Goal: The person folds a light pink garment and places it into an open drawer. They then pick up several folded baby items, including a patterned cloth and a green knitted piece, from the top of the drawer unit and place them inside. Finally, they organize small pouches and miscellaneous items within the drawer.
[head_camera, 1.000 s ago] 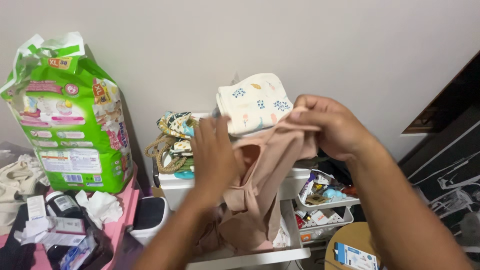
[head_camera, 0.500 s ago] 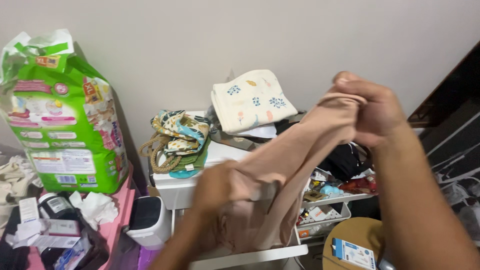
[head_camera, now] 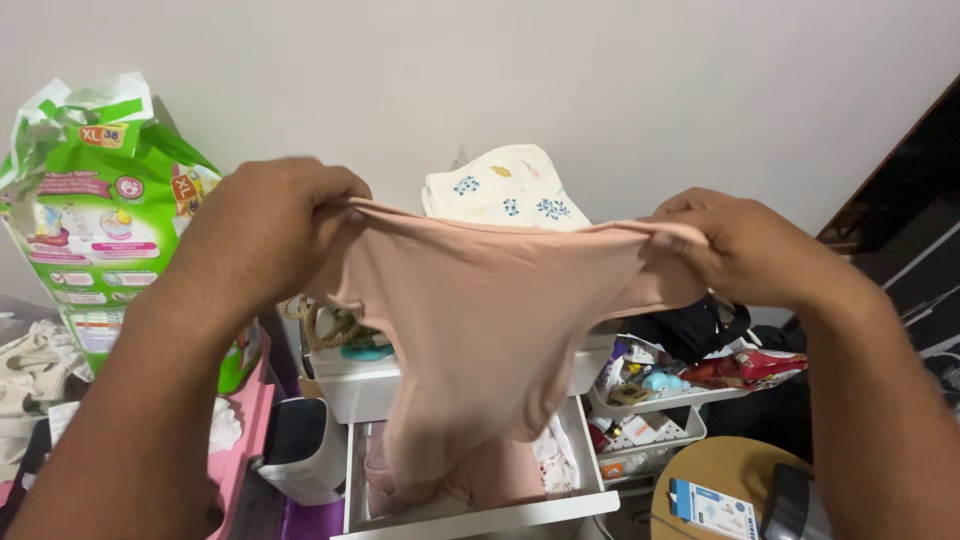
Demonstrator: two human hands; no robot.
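A peach-coloured garment [head_camera: 490,330] is held stretched out between two hands in front of the chest. Its top hem is gripped at one end by the left hand [head_camera: 265,225], whose fingers are curled tightly and pressed together over the bunched edge. The other end is pinched by the right hand [head_camera: 745,250] between the thumb and the bent fingers, which are likewise closed on the cloth. The long axis of the hem is kept roughly level, running from left to right, while the body of the garment is let hang downward and is narrowed toward its lower end. The fabric appears thin, smooth and soft, with gentle folds.

Below the hanging cloth, an open white drawer [head_camera: 470,520] is seen with pinkish clothes inside. To the right, white wire-style baskets [head_camera: 650,415] are filled with small packets. Farther back, a folded cream cloth with small prints [head_camera: 505,190] is stacked on a white cabinet, and a green plastic pack [head_camera: 95,220] is stood upright at the left against the pale wall [head_camera: 500,70].
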